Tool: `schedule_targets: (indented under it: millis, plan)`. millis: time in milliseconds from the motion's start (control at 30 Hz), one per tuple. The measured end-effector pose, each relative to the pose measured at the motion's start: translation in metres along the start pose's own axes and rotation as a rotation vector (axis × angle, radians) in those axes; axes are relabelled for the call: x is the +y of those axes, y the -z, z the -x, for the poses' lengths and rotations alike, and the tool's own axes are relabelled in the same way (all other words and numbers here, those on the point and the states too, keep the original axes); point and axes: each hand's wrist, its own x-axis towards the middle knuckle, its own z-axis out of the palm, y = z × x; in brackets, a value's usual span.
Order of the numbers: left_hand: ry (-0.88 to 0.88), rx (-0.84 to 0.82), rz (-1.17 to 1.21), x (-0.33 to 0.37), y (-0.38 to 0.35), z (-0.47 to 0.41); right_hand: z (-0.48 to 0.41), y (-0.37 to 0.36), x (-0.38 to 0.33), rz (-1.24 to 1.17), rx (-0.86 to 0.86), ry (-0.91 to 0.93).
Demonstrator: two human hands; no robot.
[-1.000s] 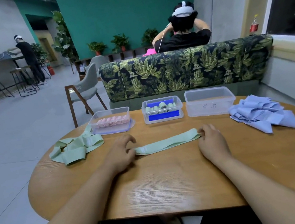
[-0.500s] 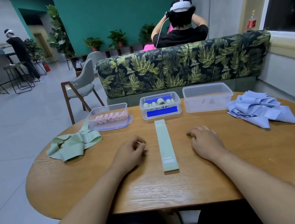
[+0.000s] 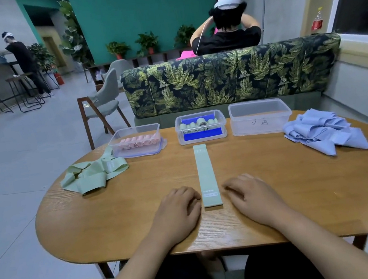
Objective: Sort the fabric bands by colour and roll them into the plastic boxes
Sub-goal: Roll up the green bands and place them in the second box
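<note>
Oval wooden table (image 3: 305,205), leaf-print sofa (image 3: 229,78) behind

The green band (image 3: 206,174) lying straight out before me has a "10" printed at its far end; whatever follows is too faint to read. Its near end carries a few small printed lines and a boxed label — too small for me to read. The right-hand box (image 3: 242,127) bears handwriting, something like an "8" beside one character I can't decipher. The middle box (image 3: 180,135) has handwritten marks too — illegible.
</note>
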Motion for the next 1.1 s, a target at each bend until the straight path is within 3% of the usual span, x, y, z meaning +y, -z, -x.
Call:
schedule_targets:
  millis: [233,467,700,1100]
  plan:
    - [-0.019,-0.026,0.021,0.003,0.003,0.003,0.015,-0.002,-0.01,0.007,-0.052,0.146]
    - [-0.048,-0.034,0.048,0.011,0.01,0.007,0.017,-0.003,-0.01,0.024,0.024,0.237]
    - [-0.069,-0.092,0.343,0.022,0.017,0.02,0.036,0.006,-0.022,-0.053,-0.002,0.318]
    - [-0.174,-0.135,0.255,0.031,0.022,0.026,0.037,0.008,-0.023,-0.069,-0.03,0.306]
